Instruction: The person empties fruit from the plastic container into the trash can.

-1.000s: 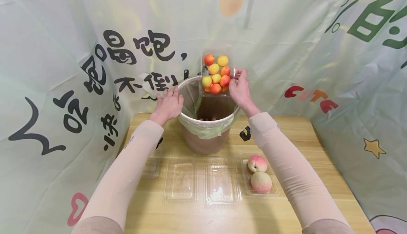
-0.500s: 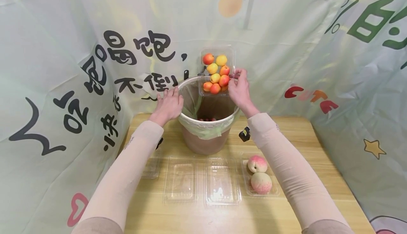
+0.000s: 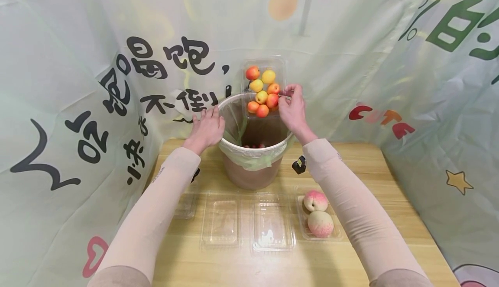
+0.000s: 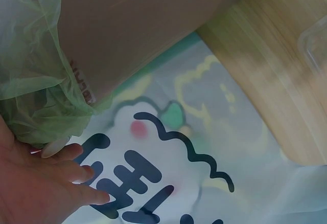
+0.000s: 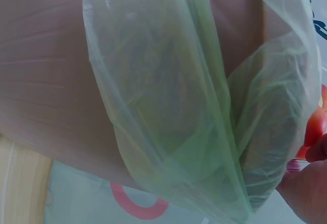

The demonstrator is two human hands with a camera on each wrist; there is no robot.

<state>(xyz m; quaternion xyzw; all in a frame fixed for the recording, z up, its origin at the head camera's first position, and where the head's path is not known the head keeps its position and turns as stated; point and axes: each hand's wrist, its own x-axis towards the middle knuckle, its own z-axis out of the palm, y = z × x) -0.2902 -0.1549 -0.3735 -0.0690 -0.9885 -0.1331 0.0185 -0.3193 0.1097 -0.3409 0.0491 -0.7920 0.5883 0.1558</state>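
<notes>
My right hand (image 3: 293,109) pinches the right side of a clear plastic box (image 3: 280,64). The box stands tilted over the far rim of the brown bin (image 3: 249,175), with several small red and yellow fruits (image 3: 256,85) in it. In the right wrist view, red fruit (image 5: 316,127) shows right by my fingers at the edge. My left hand (image 3: 208,127) rests on the bin's left rim, its fingers extended. The left wrist view shows these fingers (image 4: 76,172) beside the green bag (image 4: 46,106) that lines the bin. Small dark red things (image 3: 255,146) lie deep inside the bin.
Along the front of the wooden table (image 3: 218,269) lie clear plastic trays (image 3: 273,222), one partly behind my left sleeve. Two peaches (image 3: 320,224) sit in the rightmost one. A small black object (image 3: 299,165) is right of the bin. Printed cloth (image 3: 351,62) hangs close around the table.
The box has moved slightly left in my right hand. A yellow fruit at its lower left a second ago is gone from there. My left hand has stayed on the rim.
</notes>
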